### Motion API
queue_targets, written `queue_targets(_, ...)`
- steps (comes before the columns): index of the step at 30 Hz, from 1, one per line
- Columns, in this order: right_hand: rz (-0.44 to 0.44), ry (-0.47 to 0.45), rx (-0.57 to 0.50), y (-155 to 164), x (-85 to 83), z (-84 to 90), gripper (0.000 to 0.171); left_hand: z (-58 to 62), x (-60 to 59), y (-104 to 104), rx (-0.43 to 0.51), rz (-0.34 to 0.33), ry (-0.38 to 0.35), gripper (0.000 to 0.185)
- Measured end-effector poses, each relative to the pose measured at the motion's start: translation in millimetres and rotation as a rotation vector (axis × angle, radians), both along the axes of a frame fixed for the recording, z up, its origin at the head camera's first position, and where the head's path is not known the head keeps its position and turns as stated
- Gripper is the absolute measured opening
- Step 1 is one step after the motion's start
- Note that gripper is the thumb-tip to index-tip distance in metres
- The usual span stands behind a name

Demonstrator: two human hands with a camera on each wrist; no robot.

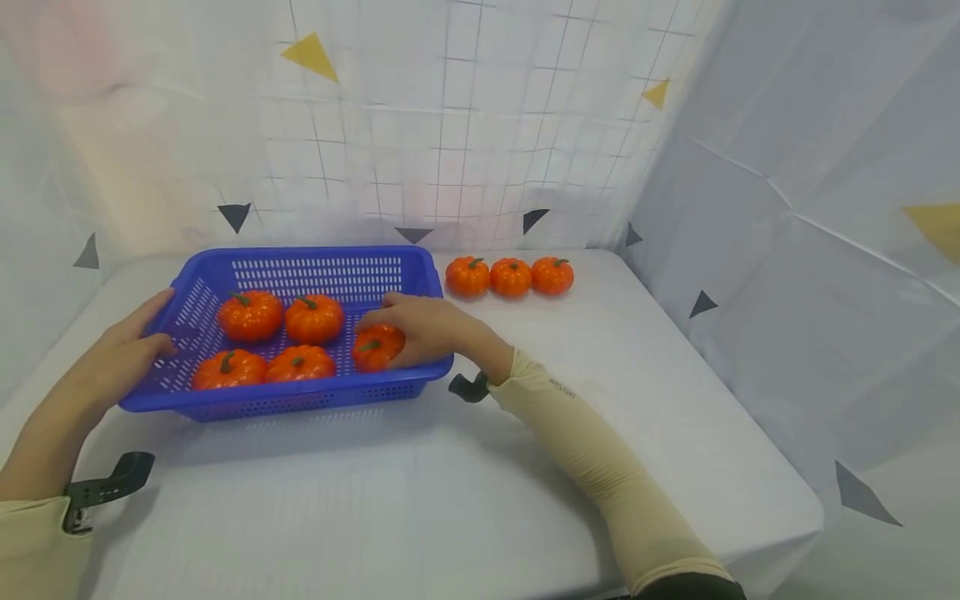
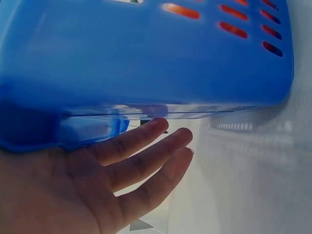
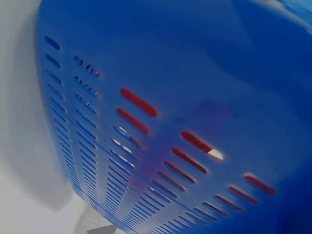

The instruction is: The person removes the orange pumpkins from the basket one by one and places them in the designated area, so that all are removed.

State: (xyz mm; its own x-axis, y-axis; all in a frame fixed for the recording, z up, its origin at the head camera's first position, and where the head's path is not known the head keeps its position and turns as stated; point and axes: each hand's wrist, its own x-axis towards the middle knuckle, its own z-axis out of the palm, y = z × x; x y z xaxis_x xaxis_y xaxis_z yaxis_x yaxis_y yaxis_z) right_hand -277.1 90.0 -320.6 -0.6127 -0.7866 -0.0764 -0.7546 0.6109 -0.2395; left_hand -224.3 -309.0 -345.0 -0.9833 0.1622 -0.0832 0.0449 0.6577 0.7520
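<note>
A blue plastic basket (image 1: 285,397) with slotted sides stands on the table, several small orange pumpkins inside it. My left hand (image 1: 112,358) holds its left rim, thumb inside. In the left wrist view, the other fingers (image 2: 141,165) of that hand extend under the rim, outside the wall. Reaching over the right side, my right hand (image 1: 423,327) grips a pumpkin (image 1: 375,350) at the basket's right end. To its left lie a front pumpkin (image 1: 300,363) and a back pumpkin (image 1: 314,319). The right wrist view shows only the slotted wall (image 3: 161,73), which hides the right hand.
Three more pumpkins stand in a row behind and right of the basket: a left one (image 1: 467,277), a middle one (image 1: 511,277) and a right one (image 1: 552,276). White sheeting (image 1: 375,125) with grid lines and triangles rises behind the white table (image 1: 360,517).
</note>
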Motion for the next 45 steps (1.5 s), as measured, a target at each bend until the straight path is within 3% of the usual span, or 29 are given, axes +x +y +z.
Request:
queue_targets(10, 0.09, -0.067, -0.226, 9.5, -10.0, -0.9, 0.059, -1.3, -0.7, -0.6, -0.002, -0.007, 0.009, 0.074)
queue_targets(14, 0.082, -0.126, -0.301, 14.5, -12.5, 2.4, 0.065, -1.8, -1.1, -0.8, -0.007, -0.01, 0.007, 0.074)
queue_targets(27, -0.016, -0.205, -0.416, 30.8, -12.4, 16.9, 0.068, -2.6, -0.9, -2.1, -0.012, -0.009, 0.004, 0.074)
queue_targets(45, -0.027, -0.287, -0.452, 55.3, -12.9, 36.3, 0.069, -3.2, -1.1, -2.2, 0.003, -0.011, 0.017, 0.073)
